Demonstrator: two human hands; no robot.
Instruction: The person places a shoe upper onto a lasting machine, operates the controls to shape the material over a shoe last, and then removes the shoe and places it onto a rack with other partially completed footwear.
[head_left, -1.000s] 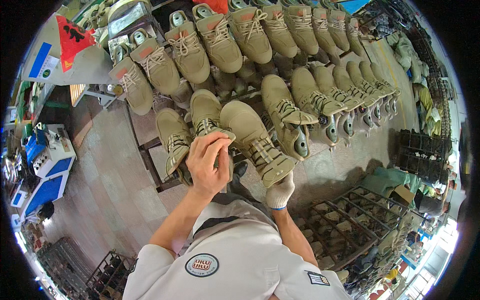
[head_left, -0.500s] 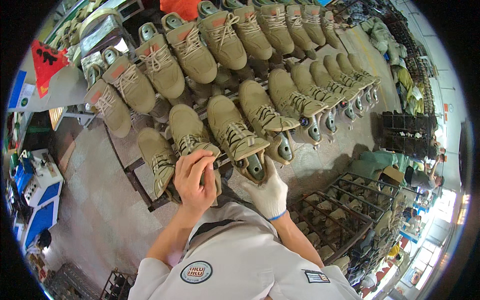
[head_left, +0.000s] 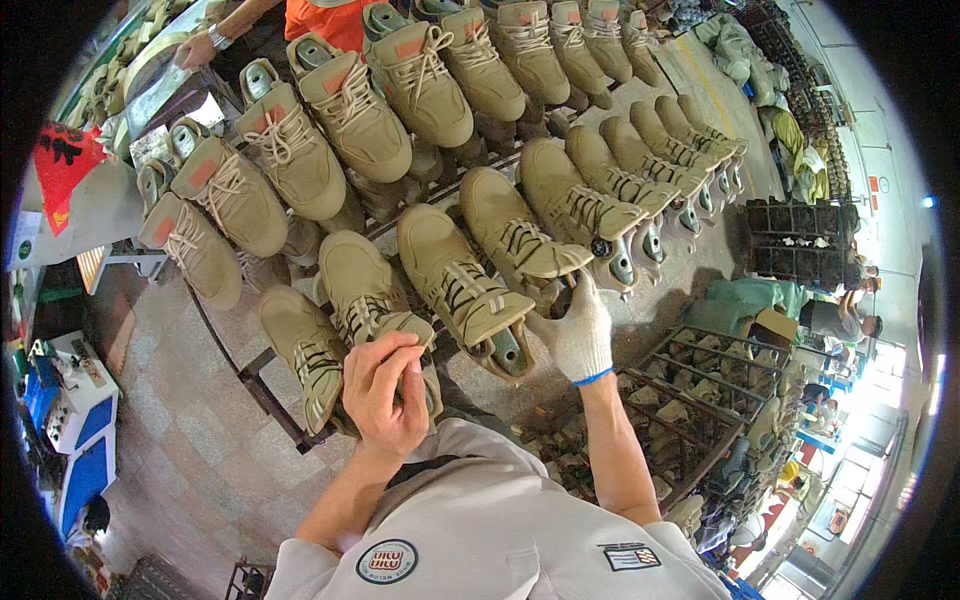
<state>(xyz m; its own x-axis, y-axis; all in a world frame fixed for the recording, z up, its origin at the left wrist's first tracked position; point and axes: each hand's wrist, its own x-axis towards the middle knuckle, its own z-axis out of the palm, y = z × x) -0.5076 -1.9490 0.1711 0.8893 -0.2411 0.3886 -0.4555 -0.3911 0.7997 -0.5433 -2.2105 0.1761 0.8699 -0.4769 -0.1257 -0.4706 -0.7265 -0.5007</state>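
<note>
Tan lace-up shoes on metallic green lasts stand in two rows on a rack. My bare left hand [head_left: 385, 395] is closed, fingertips pinched together, over the heel end of a tan shoe [head_left: 358, 275] in the near row; what the fingers hold, if anything, is hidden. My right hand [head_left: 578, 335], in a white knit glove with a blue cuff edge, is closed around the heel end of another tan shoe [head_left: 496, 212]. Between my hands sits a tan shoe [head_left: 440, 250] with dark laces, its last [head_left: 510, 350] showing at the heel opening.
Far-row shoes [head_left: 355, 115] have pale laces and orange tongue patches. A dark metal rack [head_left: 690, 430] with more shoes stands at right. Another person's forearm [head_left: 240, 22] with a watch reaches in at upper left. A white and blue machine [head_left: 85, 410] stands at far left.
My right hand has moved right, from one shoe's heel to the neighbouring shoe's heel. My left hand stays pinched. Another person's arm has come into view at upper left.
</note>
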